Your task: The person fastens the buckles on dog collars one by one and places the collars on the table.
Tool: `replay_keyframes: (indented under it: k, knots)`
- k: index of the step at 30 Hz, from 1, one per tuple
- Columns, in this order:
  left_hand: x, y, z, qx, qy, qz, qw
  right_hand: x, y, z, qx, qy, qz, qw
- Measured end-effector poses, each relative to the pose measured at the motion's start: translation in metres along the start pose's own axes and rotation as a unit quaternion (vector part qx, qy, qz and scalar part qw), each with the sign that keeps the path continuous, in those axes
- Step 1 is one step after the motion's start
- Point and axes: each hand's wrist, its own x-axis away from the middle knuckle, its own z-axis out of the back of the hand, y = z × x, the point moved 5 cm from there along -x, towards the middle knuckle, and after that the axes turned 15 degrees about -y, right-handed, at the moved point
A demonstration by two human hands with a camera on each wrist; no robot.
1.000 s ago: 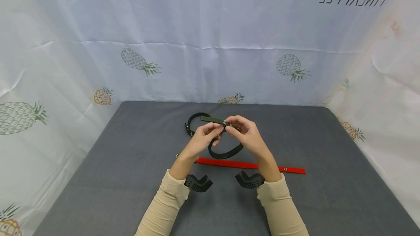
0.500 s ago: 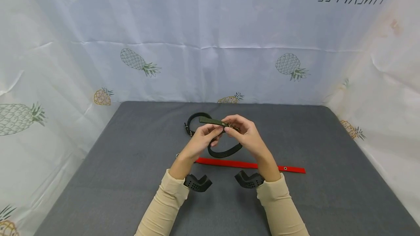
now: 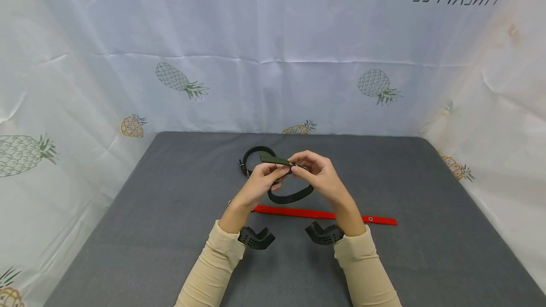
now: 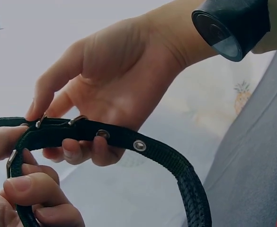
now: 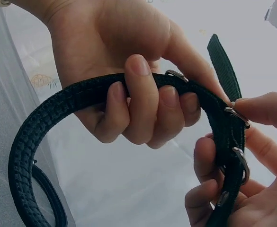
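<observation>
A dark green webbing dog collar (image 3: 291, 198) hangs in a loop between both hands. My left hand (image 3: 261, 181) grips the band; in the right wrist view its curled fingers (image 5: 140, 101) wrap over it. With thumb and fingers, my right hand (image 3: 322, 174) pinches the collar at the metal buckle (image 5: 237, 117). The strap's free end (image 3: 272, 158) comes out at the buckle and points left in the head view. Beside the buckle sits a metal ring (image 5: 243, 165). Silver eyelets (image 4: 139, 145) line the band, and a braided section (image 4: 195, 198) forms the curve.
Behind the hands a black collar (image 3: 258, 148) lies in a loop on the grey table (image 3: 179, 250). A flat red collar (image 3: 298, 212) with eyelets stretches across the table below the hands. White pineapple-print curtain (image 3: 273, 94) surrounds the table.
Both hands stay almost in place on the green collar. Its hanging loop has shifted slightly up and left, and the free end has tilted a little. The other collars have not moved.
</observation>
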Motion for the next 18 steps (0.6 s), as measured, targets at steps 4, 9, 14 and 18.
replay_keyframes:
  k: [4,9,14,18]
  knots:
    - [0.0006,0.001,0.0002,-0.012,-0.004,-0.001,0.9999,0.0007,0.0012,0.0011,0.006,-0.005,-0.006,1.0]
    - [0.0028,0.0034,-0.0005,-0.052,-0.015,0.0,0.9985,0.0025,0.0026,0.0048,0.026,0.02,-0.022,0.999]
    - [0.0049,0.0031,-0.0006,-0.081,-0.021,0.009,0.9965,0.0037,0.0043,0.0072,0.032,0.038,-0.031,0.998]
    - [0.006,0.0031,-0.0017,-0.102,-0.021,0.01,0.9945,0.005,0.0041,0.0068,0.03,0.033,-0.037,0.998]
